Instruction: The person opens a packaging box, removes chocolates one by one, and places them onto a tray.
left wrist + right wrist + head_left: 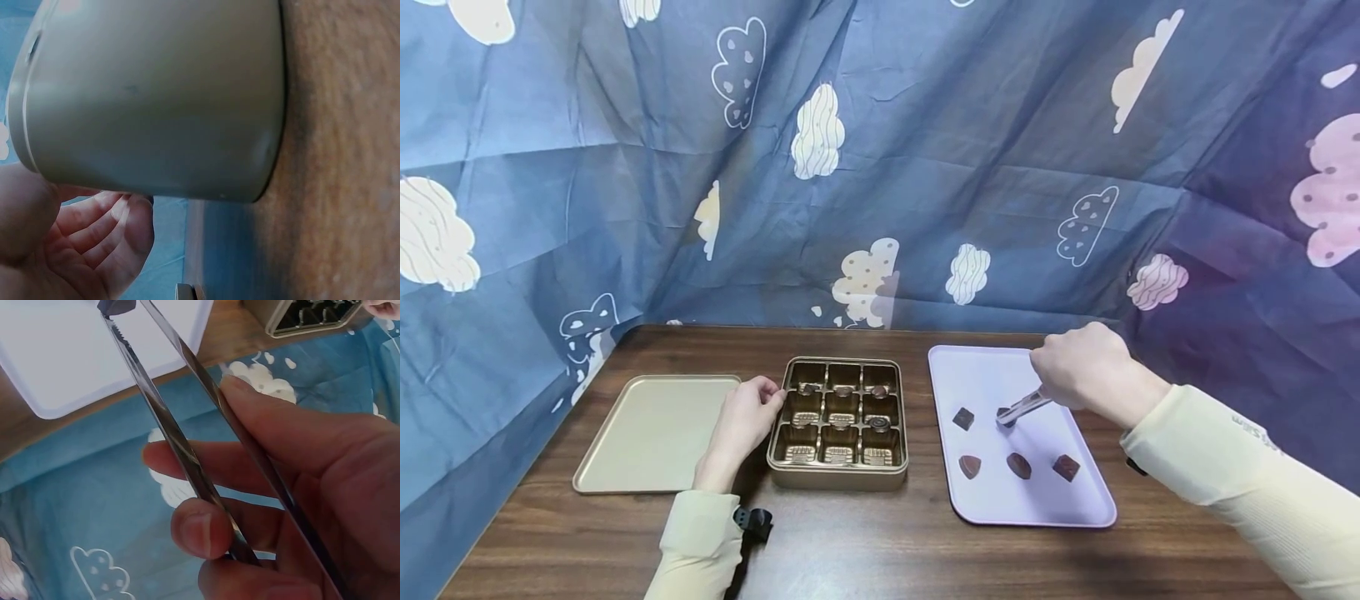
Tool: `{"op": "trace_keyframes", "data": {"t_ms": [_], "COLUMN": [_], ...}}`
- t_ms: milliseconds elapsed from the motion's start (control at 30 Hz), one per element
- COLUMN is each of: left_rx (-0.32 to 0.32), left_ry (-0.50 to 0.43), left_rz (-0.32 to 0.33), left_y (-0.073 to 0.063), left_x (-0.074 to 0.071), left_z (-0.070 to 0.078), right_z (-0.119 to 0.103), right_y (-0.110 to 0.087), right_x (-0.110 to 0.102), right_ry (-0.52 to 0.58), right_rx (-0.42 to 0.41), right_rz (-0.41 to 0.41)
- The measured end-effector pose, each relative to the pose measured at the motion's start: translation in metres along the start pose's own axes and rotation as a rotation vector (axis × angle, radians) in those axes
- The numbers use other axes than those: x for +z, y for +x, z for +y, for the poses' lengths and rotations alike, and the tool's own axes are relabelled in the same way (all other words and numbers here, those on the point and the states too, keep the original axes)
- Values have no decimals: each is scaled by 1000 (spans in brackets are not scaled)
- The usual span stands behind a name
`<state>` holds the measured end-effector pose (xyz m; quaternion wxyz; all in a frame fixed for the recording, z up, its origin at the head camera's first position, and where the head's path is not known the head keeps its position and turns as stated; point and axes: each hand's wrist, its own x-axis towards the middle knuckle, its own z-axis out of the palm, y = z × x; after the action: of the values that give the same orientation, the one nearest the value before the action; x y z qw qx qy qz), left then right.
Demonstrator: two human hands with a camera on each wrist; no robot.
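Blue cloud-print fabric [917, 167] drapes behind the brown table [850, 550], and at centre right the right hand [1086, 367] pinches metal tongs [1024, 406], arms parted about a dark chocolate [119, 305] on the lilac tray [1037, 504]! Best to centre it, then squeeze softly, lest it slip. Left of centre, the left hand [748, 417], thumb and fingers curled, holds the sectioned box's [838, 479] rim.
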<state>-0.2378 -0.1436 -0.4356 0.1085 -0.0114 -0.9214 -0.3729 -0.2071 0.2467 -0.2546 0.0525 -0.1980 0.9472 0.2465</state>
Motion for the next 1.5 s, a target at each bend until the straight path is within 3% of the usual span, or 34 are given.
{"op": "trace_keyframes", "data": {"t_ms": [467,967,1233,1500], "left_rx": [-8,-20,-24,-14], "left_ry": [1,4,-2,2], "left_rz": [5,-4,-6,-2], "left_y": [0,1,0,1], "left_x": [0,1,2,1], "left_z": [1,-1,1,0], "right_z": [4,5,9,-9], "right_y": [3,-1,-10,-19], "right_x": [20,20,20,30], "right_ry": [34,60,151,256], "right_rx": [7,58,106,174], "right_rz": [-6,-47,73,191]}}
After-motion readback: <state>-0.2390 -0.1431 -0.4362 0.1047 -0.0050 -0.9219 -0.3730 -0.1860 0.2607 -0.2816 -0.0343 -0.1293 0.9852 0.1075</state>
